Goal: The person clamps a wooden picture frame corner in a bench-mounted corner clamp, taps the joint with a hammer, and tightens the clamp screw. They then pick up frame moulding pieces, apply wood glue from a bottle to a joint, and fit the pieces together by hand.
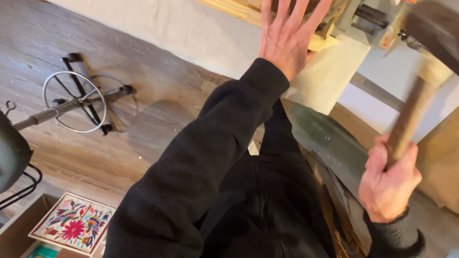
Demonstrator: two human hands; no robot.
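The hammer [422, 82] stood nearly upright — handle running up from the right hand [387, 180], which gripped its lower end, dark blurred head at the top pointing right. The left hand [292, 26] lay open, fingers spread, flat against a wooden piece [239, 5] beside a grey vise [366, 14] — wood-plank floor [31, 29] below.

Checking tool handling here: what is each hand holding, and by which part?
Right hand grips a hammer low on its wooden handle. Left hand lies open on a wooden piece.

We have one head-worn view, looking steeply down past both sleeves at the wooden floor [31, 34], near the hands.
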